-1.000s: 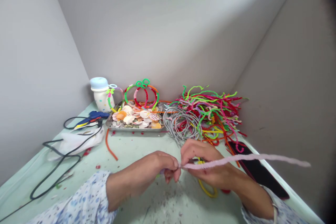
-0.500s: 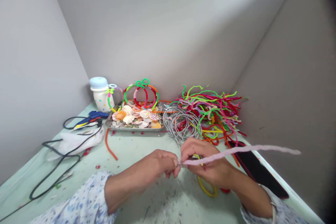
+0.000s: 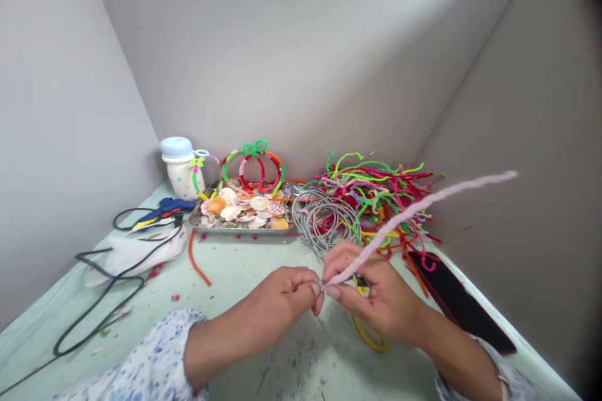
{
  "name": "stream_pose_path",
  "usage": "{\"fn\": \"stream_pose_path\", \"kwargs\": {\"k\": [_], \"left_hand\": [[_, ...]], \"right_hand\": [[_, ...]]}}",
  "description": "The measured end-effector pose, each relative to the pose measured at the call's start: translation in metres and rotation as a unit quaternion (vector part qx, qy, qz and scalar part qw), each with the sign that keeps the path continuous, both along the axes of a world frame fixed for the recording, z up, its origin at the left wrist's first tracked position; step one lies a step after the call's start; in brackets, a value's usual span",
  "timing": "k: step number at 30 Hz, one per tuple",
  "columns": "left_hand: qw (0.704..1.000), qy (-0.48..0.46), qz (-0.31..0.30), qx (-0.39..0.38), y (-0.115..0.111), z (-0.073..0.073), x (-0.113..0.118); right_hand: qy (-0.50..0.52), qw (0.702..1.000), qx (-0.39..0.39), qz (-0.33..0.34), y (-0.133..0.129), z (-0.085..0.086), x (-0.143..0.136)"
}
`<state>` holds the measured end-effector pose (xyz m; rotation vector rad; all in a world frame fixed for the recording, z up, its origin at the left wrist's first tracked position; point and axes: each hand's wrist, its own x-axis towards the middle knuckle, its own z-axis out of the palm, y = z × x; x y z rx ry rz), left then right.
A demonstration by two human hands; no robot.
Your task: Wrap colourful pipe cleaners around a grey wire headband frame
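Note:
A pale pink pipe cleaner (image 3: 399, 216) slants up to the right from between my hands, its far end free in the air. My left hand (image 3: 296, 297) is closed, pinching its near end between thumb and fingers. Close beside it, my right hand (image 3: 376, 288) pinches the same pipe cleaner with thumb and index finger. My fingertips hide what lies right at the pinch. Beneath my right hand, a yellow loop (image 3: 369, 335) shows in part, with something dark near the palm that I cannot make out.
Behind my hands stand a tray (image 3: 244, 232) of shells, a coil of grey wire (image 3: 324, 219) and a heap of coloured pipe cleaners (image 3: 376, 191). A black phone (image 3: 463, 304) lies right. Left are a white bottle (image 3: 181, 178), a black cable (image 3: 98, 319) and a plastic bag (image 3: 136, 257).
The pink pipe cleaner's free end has swung upward from nearly level to a steep slant. My right thumb now presses on it near the left hand's fingertips.

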<state>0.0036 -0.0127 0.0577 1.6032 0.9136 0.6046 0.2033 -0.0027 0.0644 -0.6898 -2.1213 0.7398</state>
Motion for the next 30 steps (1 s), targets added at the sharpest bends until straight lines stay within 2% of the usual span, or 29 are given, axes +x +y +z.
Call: {"fn": "stream_pose_path", "kwargs": {"k": [5,12,21,27,30], "left_hand": [[0.999,0.031,0.001,0.034,-0.002,0.006,0.002],[0.995,0.064,-0.004,0.072,-0.008,0.011,0.006],[0.998,0.023,0.012,0.064,-0.008,0.008,0.006],[0.998,-0.037,0.042,0.022,-0.007,0.009,0.006],[0.996,-0.039,0.07,0.046,-0.008,0.008,0.007]], "right_hand": [[0.01,0.999,0.008,-0.035,-0.003,0.001,-0.002],[0.001,0.998,-0.028,-0.06,-0.005,-0.001,-0.006],[0.016,0.996,-0.072,-0.058,-0.002,0.003,-0.005],[0.021,0.996,-0.065,-0.064,0.004,-0.003,-0.002],[0.033,0.994,-0.078,-0.071,0.004,-0.006,-0.002]]}}
